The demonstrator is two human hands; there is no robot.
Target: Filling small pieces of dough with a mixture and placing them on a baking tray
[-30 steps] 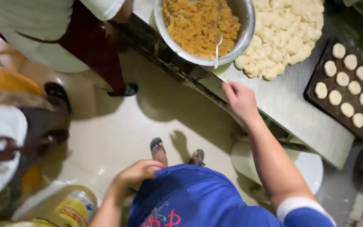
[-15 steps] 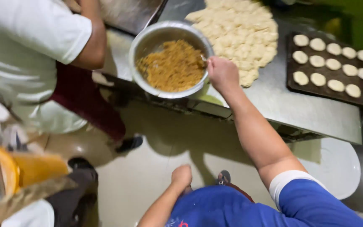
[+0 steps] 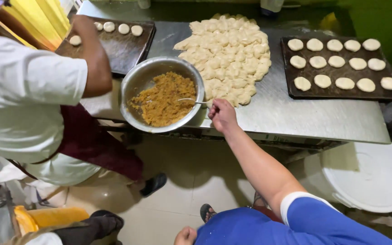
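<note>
My right hand (image 3: 222, 115) reaches out to the metal table (image 3: 296, 115) and grips the handle of a spoon (image 3: 191, 100). The spoon's bowl lies in orange-brown crumbly filling (image 3: 162, 103) inside a round metal bowl (image 3: 137, 79) at the table's front edge. Just behind my hand lies a heap of small dough pieces (image 3: 230, 54). My left hand (image 3: 186, 236) is low by my blue shirt, fingers curled into a fist with nothing seen in it.
A dark tray (image 3: 341, 93) with flattened dough rounds sits at the right. A person in a white shirt (image 3: 19, 100) stands at the left, an arm over another dark tray (image 3: 123, 47). A white round lid (image 3: 368, 177) lies below the table. Tiled floor underneath.
The view has swung left and up. My right hand moved from the bowl's rim to the spoon handle. My left hand dropped lower beside my shirt.
</note>
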